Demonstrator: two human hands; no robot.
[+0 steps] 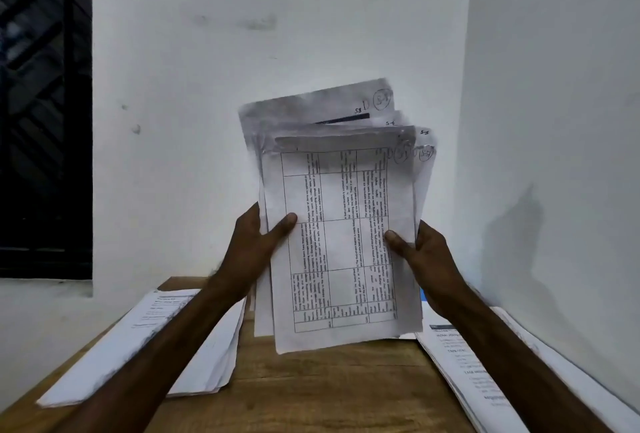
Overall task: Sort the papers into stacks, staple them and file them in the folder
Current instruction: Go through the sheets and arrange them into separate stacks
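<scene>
While flat white paper stacks lie left and right on the brown wooden table, both hands, left and right, clamp an upright fanned bundle of printed sheets (thumbs in front) before the white wall.

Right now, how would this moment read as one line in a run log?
step: sorting | left hand: grips paper sheaf | right hand: grips same sheaf | on wooden table: left stack, right stack

Head camera — forward and down, close over the table.
</scene>
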